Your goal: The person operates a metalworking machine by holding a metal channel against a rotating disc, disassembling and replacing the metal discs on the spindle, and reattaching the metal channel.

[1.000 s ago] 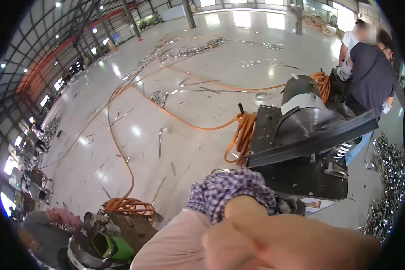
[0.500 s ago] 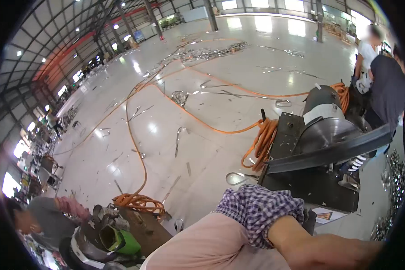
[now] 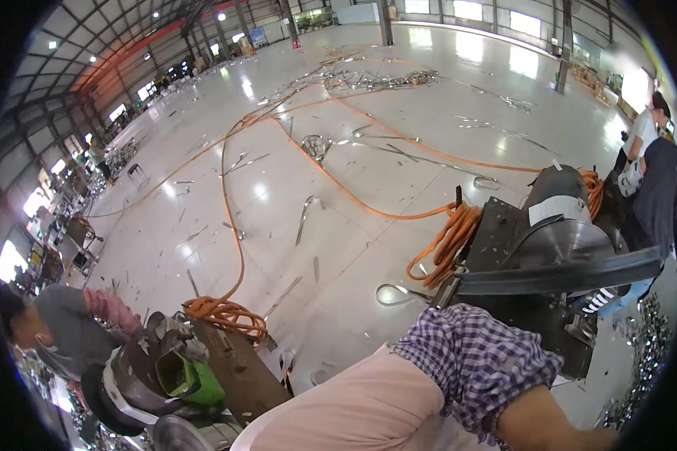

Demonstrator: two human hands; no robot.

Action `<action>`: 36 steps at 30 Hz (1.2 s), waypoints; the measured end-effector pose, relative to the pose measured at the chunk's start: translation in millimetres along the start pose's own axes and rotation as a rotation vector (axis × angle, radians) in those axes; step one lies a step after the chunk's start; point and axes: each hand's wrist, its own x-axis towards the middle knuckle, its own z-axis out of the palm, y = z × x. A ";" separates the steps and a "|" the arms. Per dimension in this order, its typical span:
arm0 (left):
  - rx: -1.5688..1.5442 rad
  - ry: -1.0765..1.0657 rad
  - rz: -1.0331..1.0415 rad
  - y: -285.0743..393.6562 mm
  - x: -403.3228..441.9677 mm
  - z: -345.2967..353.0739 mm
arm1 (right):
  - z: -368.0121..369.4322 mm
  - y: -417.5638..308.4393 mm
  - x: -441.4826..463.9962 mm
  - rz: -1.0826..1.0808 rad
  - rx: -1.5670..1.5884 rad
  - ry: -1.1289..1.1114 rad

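Note:
One of my arms crosses the bottom of the head view, bent at the elbow. It wears a pale pink sleeve [image 3: 346,406] and a purple-and-white checked oversleeve [image 3: 481,361]. Its bare forearm [image 3: 538,417] runs toward the lower right edge, where the hand drops out of sight. My other hand does not show either. Beyond the elbow stands a machine with a round metal disc [image 3: 560,244] and a dark motor housing [image 3: 557,184]. A dark curved bar [image 3: 564,279] spans the disc's front. What my hands hold is hidden.
Orange hose [image 3: 451,244] hangs coiled beside the machine, and more lies across the floor [image 3: 368,248] among metal strips. A person in grey [image 3: 71,323] sits at a similar machine, lower left. Other people [image 3: 658,180] are at the right. Shiny metal pieces [image 3: 647,353] lie below them.
The view has turned, so the floor and machine appear further right. My elbow and checked oversleeve have shifted right and the forearm lower. The person in white has shifted right.

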 end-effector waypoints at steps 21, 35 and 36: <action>1.546 -0.659 -0.674 27.7 -197.8 -123.3 | -25.4 28.7 24.2 -0.084 0.114 0.177; -0.243 1.089 -0.828 -40.1 -141.5 -152.0 | -52.1 -27.2 -12.5 -0.396 -0.830 0.389; -0.103 1.046 -0.870 -54.7 -142.7 -148.8 | -50.3 -29.2 -15.0 -0.355 -0.710 0.446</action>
